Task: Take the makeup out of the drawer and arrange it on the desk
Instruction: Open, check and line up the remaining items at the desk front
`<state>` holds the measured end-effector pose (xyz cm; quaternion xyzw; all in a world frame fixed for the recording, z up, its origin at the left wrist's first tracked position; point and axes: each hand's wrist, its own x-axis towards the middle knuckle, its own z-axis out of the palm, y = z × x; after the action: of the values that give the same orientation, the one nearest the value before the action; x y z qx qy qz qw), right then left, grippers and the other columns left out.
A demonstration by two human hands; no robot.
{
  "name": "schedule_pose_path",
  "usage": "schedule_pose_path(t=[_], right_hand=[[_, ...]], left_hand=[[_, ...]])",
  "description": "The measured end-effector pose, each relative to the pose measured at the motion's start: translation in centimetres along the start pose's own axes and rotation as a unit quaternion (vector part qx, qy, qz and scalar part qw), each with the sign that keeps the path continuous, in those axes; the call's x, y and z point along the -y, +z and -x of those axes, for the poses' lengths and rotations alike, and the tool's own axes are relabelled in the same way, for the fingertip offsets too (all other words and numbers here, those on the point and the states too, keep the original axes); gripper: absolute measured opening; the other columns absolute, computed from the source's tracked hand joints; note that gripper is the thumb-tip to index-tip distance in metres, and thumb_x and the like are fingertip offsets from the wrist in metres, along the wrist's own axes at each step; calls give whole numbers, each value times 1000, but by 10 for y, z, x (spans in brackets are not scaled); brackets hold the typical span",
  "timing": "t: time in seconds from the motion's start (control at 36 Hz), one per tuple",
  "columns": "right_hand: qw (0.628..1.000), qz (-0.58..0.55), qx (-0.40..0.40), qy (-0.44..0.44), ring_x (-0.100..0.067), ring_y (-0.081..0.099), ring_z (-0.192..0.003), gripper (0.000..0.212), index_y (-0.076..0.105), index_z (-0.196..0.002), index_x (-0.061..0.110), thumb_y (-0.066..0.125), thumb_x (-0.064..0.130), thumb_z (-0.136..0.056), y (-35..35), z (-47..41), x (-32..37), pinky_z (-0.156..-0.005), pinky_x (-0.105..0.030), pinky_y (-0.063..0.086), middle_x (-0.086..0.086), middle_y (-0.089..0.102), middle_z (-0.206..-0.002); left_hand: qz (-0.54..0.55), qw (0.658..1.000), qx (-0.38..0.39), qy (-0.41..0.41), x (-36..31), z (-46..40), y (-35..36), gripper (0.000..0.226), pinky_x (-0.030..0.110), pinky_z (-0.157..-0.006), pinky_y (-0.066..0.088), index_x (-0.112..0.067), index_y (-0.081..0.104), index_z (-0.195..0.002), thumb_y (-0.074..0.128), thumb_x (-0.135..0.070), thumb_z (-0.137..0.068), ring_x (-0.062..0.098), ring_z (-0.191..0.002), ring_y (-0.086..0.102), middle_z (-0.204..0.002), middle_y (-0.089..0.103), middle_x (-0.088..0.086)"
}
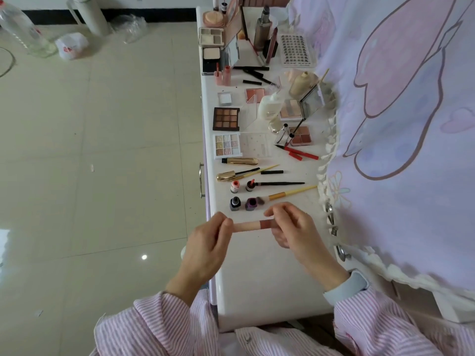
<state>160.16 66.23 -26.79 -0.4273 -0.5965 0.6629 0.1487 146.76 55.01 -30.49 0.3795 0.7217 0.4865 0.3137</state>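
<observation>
A pink lip gloss tube (253, 225) with a darker rose section is held level above the near part of the white desk (259, 273). My left hand (208, 249) pinches its pale cap end. My right hand (295, 229) grips the rose end. Laid out beyond are small nail polish bottles (243, 203), a brush with a wooden handle (288, 193), gold mascara tubes (239, 161), and brown (226, 118) and pastel (227, 145) eyeshadow palettes. A drawer handle (201, 179) shows on the desk's left face; the drawer looks closed.
More compacts, bottles and pencils crowd the far desk (257, 47). A lilac printed curtain (401, 124) hangs along the right edge. Tiled floor (102, 150) lies left, with a plastic bottle (23, 29) and bags far off.
</observation>
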Motion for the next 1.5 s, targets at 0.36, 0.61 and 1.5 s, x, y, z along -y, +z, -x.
schedule_pose_path(t=[0.36, 0.61, 1.5], right_hand=[[991, 102, 58, -56, -7, 55, -65, 15, 56, -104, 30, 46, 34, -93, -6, -4, -1, -57, -19, 41, 9, 61, -79], [995, 88, 33, -45, -18, 53, -72, 18, 56, -98, 26, 48, 12, -90, -3, 1, -4, -59, -30, 46, 16, 63, -77], [988, 134, -69, -37, 0, 43, -48, 16, 56, -86, 22, 46, 13, -94, -19, -13, -3, -49, -11, 34, 8, 65, -74]], left_hand=[[100, 983, -15, -151, -3, -1, 2, 46, 18, -42, 22, -13, 33, -53, 36, -18, -99, 6, -40, 23, -42, 30, -9], [81, 983, -13, -163, 0, -3, 5, 44, 25, -46, 21, -13, 33, -54, 37, -19, -98, 9, -43, 23, -44, 29, -8], [-57, 984, 145, -81, 21, -11, -3, 18, 28, -58, 36, -35, 58, -74, 56, -32, -91, 11, -60, 43, -67, 59, 5]])
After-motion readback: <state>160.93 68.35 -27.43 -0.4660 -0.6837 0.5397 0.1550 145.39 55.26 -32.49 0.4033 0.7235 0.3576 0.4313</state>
